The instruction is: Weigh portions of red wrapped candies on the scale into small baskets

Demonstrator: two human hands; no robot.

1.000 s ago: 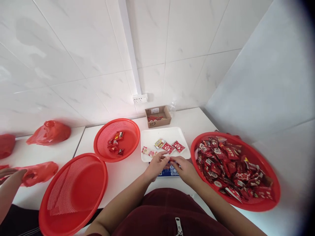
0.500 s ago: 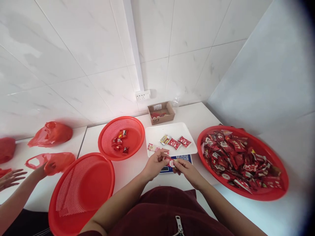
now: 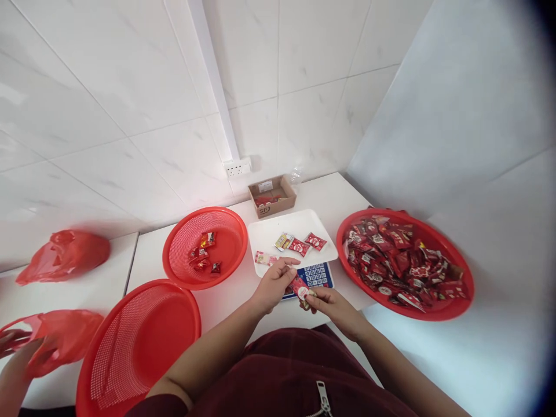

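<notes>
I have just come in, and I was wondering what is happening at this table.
The person wearing the camera holds a small red packet with the left hand and right hand, at the near side of a white tray. A few wrapped packets lie on the tray. To the right, a red basket is heaped with more packets. At the far left, another person's arm is at a red plastic bag.
</notes>
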